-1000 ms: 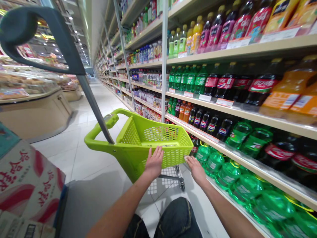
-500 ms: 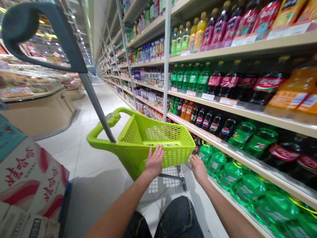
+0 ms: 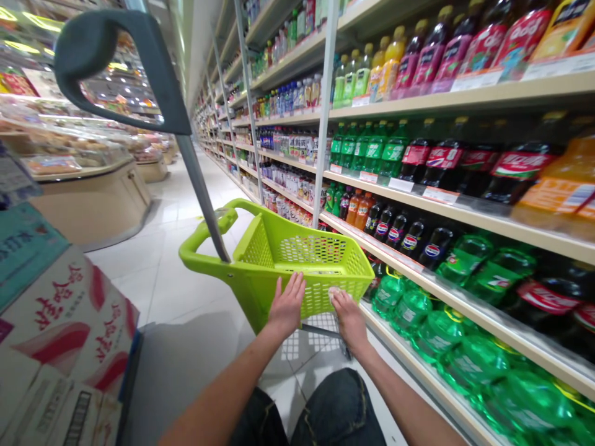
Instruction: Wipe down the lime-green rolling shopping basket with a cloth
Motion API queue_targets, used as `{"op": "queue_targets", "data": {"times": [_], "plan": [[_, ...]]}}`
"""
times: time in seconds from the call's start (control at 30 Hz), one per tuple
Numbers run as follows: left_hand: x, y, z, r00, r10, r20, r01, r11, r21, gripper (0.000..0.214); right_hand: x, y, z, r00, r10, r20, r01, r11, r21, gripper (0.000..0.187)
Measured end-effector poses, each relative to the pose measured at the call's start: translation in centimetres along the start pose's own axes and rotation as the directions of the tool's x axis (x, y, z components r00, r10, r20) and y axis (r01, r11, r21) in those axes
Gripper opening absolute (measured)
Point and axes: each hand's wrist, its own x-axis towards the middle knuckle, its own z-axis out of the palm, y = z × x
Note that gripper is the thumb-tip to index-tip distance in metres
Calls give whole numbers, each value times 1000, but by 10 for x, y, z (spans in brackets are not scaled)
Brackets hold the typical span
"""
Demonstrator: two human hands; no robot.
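A lime-green plastic shopping basket cart [image 3: 260,303] with a perforated basket stands before my knees. My left hand [image 3: 287,305] lies with its fingers stretched out against the near side of the basket, holding nothing. Farther along the same side, my right hand [image 3: 349,319] has its fingers closed on a small white cloth [image 3: 332,293], pressed to the perforated wall. Most of the cloth is hidden by the fingers, so I cannot tell whether it is cloth or tissue. A grey pole with a dark grey handle [image 3: 170,74] rises from the left end of the cart.
On the right, shelves [image 3: 465,207] carry rows of drink bottles, with large green bottles [image 3: 437,334] at floor level. Stacked printed cartons [image 3: 88,310] stand close on the left. Behind them are a beige display counter [image 3: 102,201] and a tiled aisle [image 3: 174,198].
My right hand has moved left with the white cloth, from the basket's far corner along its near side. The left hand stays on the basket. The view has turned slightly left.
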Motion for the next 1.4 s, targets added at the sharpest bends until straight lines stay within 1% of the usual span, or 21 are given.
{"op": "queue_targets", "data": {"times": [0.07, 0.1, 0.13, 0.23, 0.3, 0.33, 0.43, 0.5, 0.57, 0.67, 0.73, 0.8, 0.83, 0.9, 0.97, 1.03, 1.1, 1.2, 1.27, 1.33, 1.4], "plan": [[-1, -4, -3, 1000, -11, -20, 11, 1000, 4, 56, 15, -9, -5, 995, 3, -96, -2, 1000, 15, 54], [-2, -5, -4, 1000, -14, -27, 14, 1000, 1, 56, 23, -13, -6, 993, 17, -118, -15, 1000, 17, 54], [-2, -6, -5, 999, -16, -34, 16, 1000, -4, 55, 30, -18, -5, 994, 30, -110, -28, 999, 16, 55], [-7, -8, -2, 998, -19, -55, 18, 1000, -10, 55, 32, -30, 8, 999, 38, 39, -38, 999, 2, 58], [-13, -11, 2, 998, -13, -63, 13, 1000, -4, 56, 18, -35, 18, 992, 5, 130, -7, 1000, 8, 59], [-17, -13, 4, 998, -12, -64, 12, 1000, -1, 56, 11, -38, 21, 990, -18, 140, 16, 1000, 17, 59], [-25, -18, 6, 998, -22, -62, 22, 1000, 6, 56, 5, -45, 20, 996, -74, 57, 72, 997, 41, 57], [-27, -20, 5, 998, -33, -62, 33, 999, 10, 56, 18, -51, 14, 995, -94, -14, 95, 994, 48, 56], [-27, -21, 2, 997, -41, -67, 41, 999, 8, 56, 35, -57, 12, 994, -104, -24, 105, 993, 46, 54], [-27, -22, -1, 995, -58, -80, 58, 998, -1, 55, 46, -63, 22, 992, -96, 77, 95, 995, 21, 51], [-31, -26, -4, 994, -74, -81, 74, 997, -3, 55, 40, -66, 31, 983, -102, 152, 102, 995, 8, 50], [-38, -31, -5, 993, -94, -77, 94, 996, 2, 54, 31, -72, 35, 975, -132, 177, 130, 991, 22, 50], [-42, -34, -6, 992, -100, -75, 101, 995, 8, 54, 30, -75, 35, 975, -148, 165, 144, 989, 39, 50], [-49, -38, -7, 992, -104, -73, 106, 994, 23, 54, 37, -83, 31, 980, -178, 93, 170, 982, 85, 50], [-54, -42, -8, 991, -112, -74, 115, 993, 35, 55, 54, -91, 26, 983, -184, -7, 184, 975, 123, 49], [-57, -46, -9, 988, -131, -78, 134, 990, 38, 56, 70, -96, 27, 985, -164, -55, 170, 976, 133, 47], [-60, -50, -10, 985, -150, -81, 153, 988, 34, 56, 74, -98, 35, 989, -148, -19, 149, 982, 115, 45], [-68, -58, -12, 983, -166, -83, 169, 985, 32, 57, 57, -100, 50, 977, -183, 110, 172, 980, 96, 44], [-75, -65, -13, 978, -181, -102, 185, 982, 32, 56, 46, -103, 52, 967, -206, 147, 190, 975, 114, 46], [-82, -73, -16, 971, -199, -134, 205, 978, 27, 55, 48, -109, 47, 973, -211, 93, 196, 970, 144, 48], [-85, -82, -21, 959, -230, -166, 236, 972, 14, 54, 62, -117, 41, 980, -201, -11, 200, 964, 175, 48]]}}
